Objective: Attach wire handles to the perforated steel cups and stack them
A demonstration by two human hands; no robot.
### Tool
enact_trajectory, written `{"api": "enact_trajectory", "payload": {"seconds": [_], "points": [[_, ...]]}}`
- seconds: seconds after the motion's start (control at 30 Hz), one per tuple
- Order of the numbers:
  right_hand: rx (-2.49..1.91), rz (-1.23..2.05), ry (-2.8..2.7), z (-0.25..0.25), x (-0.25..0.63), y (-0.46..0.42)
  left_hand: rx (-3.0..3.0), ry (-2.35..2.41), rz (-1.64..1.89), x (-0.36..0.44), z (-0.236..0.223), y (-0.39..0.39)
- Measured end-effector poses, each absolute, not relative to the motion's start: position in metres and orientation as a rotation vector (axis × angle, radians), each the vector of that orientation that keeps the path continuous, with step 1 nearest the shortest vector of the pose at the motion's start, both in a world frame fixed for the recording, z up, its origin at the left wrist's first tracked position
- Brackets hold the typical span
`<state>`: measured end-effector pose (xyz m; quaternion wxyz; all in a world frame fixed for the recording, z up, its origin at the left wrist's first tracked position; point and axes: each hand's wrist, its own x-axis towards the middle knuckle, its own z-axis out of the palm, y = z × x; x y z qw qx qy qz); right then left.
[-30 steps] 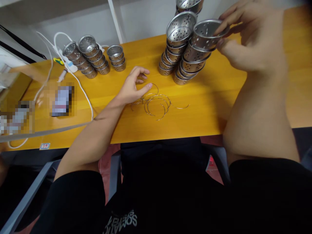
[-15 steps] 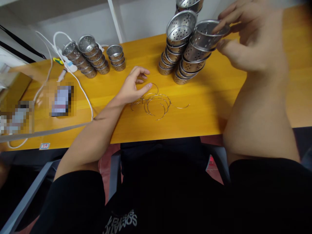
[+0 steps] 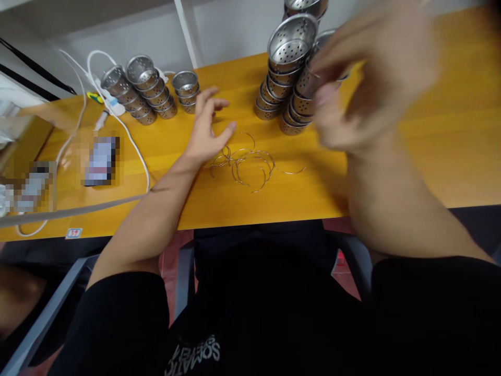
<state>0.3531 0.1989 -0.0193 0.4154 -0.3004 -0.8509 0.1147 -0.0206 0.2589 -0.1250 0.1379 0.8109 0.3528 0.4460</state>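
Note:
My left hand (image 3: 207,125) hovers with fingers apart just above a loose tangle of thin wire rings (image 3: 254,166) on the table; it holds nothing. My right hand (image 3: 371,78), smeared by motion, is in front of the nearer stack of perforated metal cups (image 3: 299,112). It hides much of that stack's upper part, and whether anything is between its fingers cannot be made out. To its left leans another tall stack of perforated cups (image 3: 284,78), with a wide open cup on top.
Three shorter stacks of similar cups (image 3: 146,78) stand at the back left. A blurred-out phone (image 3: 100,161), a white cable (image 3: 136,149) and a power strip (image 3: 113,106) are left of my arm. A numbered label (image 3: 74,233) sits on the table's front edge (image 3: 219,216).
My right hand has left the rim of the upper right cup and swung left across the stack. My left hand has lifted slightly up and left from the wire rings, its fingers spreading.

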Motion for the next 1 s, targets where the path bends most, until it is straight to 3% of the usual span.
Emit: {"api": "enact_trajectory", "payload": {"seconds": [0.23,0.37,0.67,1.0], "points": [[-0.471,0.376,-2.407,-0.054,0.272,0.152,2.387,1.229,1.335,-0.071,-0.125,0.298],[-0.488,0.448,-2.441,-0.066,0.280,0.170,2.199,1.312,1.503,-0.087,-0.131,0.318],[-0.536,0.648,-2.653,-0.063,0.289,0.173,2.100,1.499,1.434,-0.075,-0.115,0.311],[-0.648,0.750,-2.713,-0.069,0.293,0.179,2.231,1.449,1.567,-0.081,-0.129,0.320]]}}
